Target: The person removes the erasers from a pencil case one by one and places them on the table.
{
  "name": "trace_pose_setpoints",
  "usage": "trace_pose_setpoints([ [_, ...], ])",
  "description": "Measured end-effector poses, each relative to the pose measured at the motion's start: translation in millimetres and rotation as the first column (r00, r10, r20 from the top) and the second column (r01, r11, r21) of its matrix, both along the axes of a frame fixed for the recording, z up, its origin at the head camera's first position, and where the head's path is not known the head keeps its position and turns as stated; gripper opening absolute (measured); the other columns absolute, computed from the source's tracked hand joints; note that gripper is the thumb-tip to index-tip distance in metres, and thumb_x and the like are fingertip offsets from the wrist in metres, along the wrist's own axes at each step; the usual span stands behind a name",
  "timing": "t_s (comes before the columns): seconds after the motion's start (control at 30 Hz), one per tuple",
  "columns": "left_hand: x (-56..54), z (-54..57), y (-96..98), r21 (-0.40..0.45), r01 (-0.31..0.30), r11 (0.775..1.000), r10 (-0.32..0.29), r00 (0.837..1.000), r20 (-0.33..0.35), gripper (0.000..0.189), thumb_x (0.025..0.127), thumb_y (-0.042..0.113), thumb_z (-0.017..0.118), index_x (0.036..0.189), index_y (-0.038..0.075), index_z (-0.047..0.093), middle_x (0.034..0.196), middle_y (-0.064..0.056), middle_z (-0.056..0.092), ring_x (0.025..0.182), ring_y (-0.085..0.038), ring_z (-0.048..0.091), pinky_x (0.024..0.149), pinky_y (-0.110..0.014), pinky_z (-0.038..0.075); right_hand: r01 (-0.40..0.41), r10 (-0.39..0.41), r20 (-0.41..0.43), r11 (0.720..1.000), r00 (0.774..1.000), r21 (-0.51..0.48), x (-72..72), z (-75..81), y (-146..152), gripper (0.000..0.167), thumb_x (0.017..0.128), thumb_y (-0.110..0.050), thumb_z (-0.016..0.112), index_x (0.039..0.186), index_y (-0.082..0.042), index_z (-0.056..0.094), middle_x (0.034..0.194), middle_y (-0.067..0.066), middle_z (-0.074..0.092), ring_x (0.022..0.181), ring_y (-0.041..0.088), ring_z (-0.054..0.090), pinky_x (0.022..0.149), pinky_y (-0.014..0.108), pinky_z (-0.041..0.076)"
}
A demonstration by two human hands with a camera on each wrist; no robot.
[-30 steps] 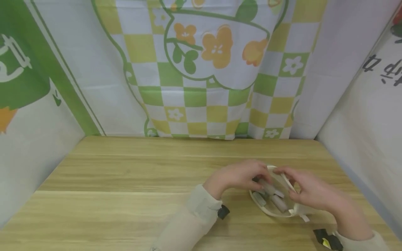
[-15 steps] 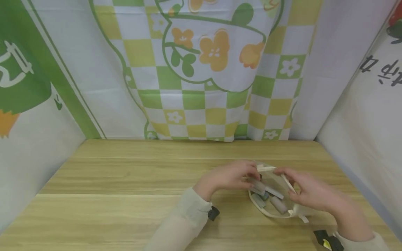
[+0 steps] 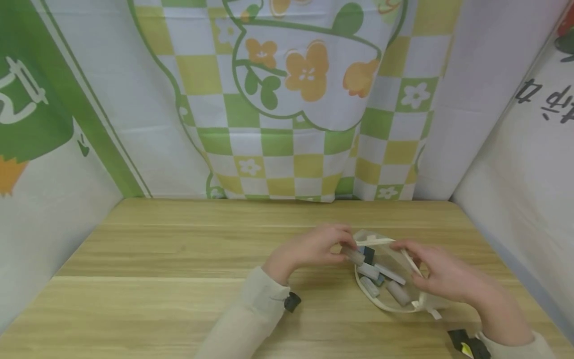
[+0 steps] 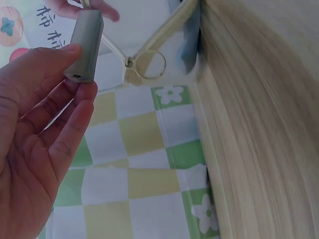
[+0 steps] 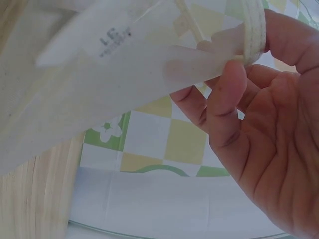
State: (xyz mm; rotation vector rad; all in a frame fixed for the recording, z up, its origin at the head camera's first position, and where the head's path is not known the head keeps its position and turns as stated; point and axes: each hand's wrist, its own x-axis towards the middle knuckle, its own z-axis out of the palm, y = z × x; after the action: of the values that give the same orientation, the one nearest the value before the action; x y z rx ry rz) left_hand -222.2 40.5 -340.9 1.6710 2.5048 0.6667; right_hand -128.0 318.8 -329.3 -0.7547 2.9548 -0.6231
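A translucent pouch with a cream zip rim [image 3: 376, 304] lies on the table, its mouth spread wide. My right hand [image 3: 448, 271] pinches the far right part of that rim; in the right wrist view, thumb and fingers hold the pouch's edge binding [image 5: 253, 35]. At the pouch's left edge, my left hand [image 3: 309, 252] pinches a small grey oblong block [image 4: 85, 47] between thumb and fingertips. A tiny hole shows in the block's end. Inside the pouch lie several grey pieces [image 3: 398, 293] and a dark piece [image 3: 368, 255].
The wooden table [image 3: 157, 304] stretches to the left of the pouch. A checked, flowered curtain [image 3: 278, 144] hangs along its back edge, and a white printed sheet [image 3: 529, 189] stands on the right. A zip ring [image 4: 150, 64] hangs from the pouch's edge.
My left hand has drawn back leftward from inside the pouch to its left edge, bringing the grey block with it. More of the pouch's contents show. My right hand has stayed put.
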Motion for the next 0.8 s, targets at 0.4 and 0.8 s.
trace_pose_setpoints([
  [0.4,-5.5,-6.5,-16.4,0.026,-0.029,0.999,0.028,0.999,0.015,0.025,0.089,0.006,0.07,0.114,0.006,0.071,0.11,-0.004,0.065,0.099,-0.014,0.061,0.091,-0.022,0.05,0.002,-0.003,-0.004,1.0,1.0,-0.022,-0.5,-2.8,1.1,0.06,0.078,0.0,0.069,0.135,-0.006,0.053,0.123,0.014,0.065,0.08,0.0,0.051,0.062,0.023,0.046],
  [0.8,-12.7,-11.4,-36.5,0.064,-0.079,0.995,0.078,0.997,0.018,0.023,0.088,0.004,0.07,0.11,0.006,0.071,0.108,-0.003,0.066,0.098,-0.015,0.063,0.092,-0.027,0.052,-0.007,0.007,0.0,1.0,1.0,-0.023,-0.4,-1.1,-0.7,0.06,0.078,0.0,0.068,0.136,-0.005,0.053,0.12,0.012,0.065,0.077,-0.003,0.047,0.059,0.021,0.043],
])
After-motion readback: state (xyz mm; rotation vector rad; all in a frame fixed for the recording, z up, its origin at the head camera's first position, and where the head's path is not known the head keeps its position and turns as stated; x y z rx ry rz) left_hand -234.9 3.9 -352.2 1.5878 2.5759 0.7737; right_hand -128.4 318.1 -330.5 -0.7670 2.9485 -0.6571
